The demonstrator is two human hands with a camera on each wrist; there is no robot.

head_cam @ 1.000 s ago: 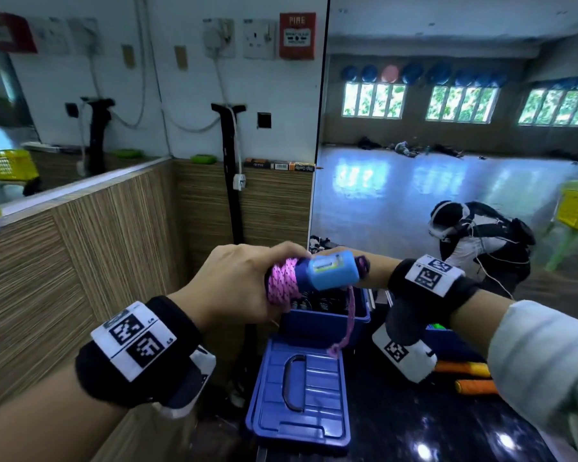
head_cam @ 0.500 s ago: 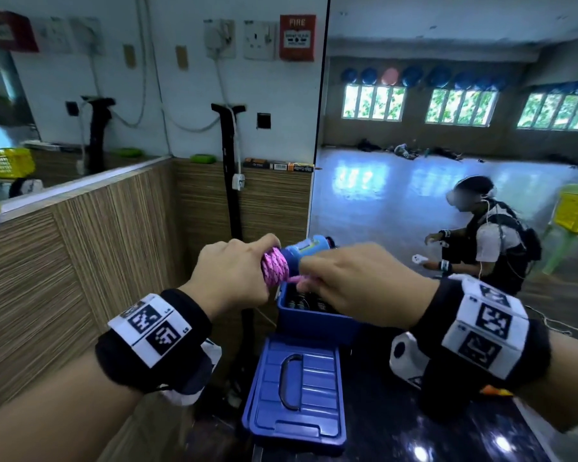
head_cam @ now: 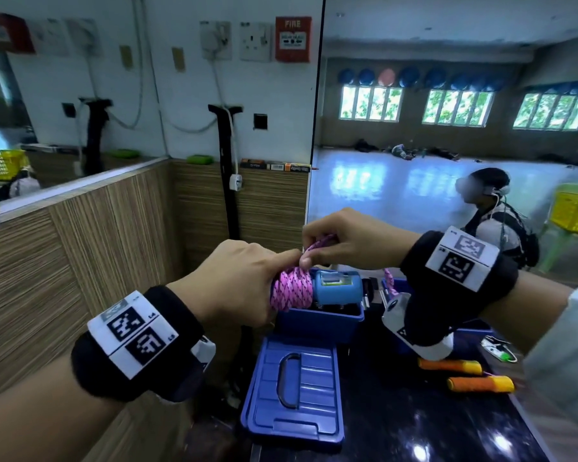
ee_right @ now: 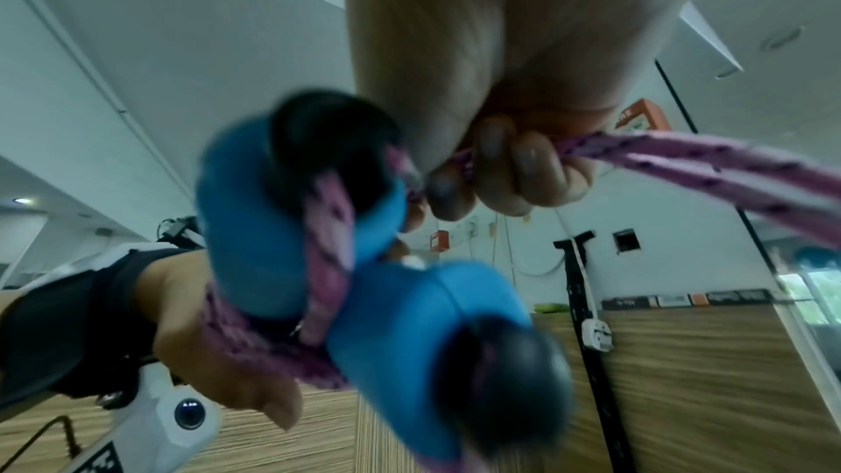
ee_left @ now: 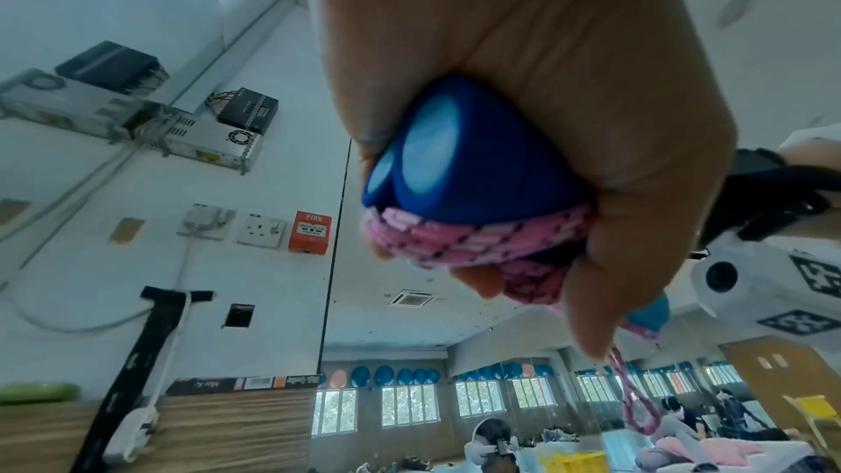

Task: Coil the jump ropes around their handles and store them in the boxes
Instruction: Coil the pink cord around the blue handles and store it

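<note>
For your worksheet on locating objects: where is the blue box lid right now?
In the head view, the blue lid lies flat, handle up, on the dark table, just in front of the open blue box.

red fire alarm box on white wall, wall socket beside it, black stand against wood panelling, yellow basket far right, seated person on glossy floor, row of windows behind
</note>
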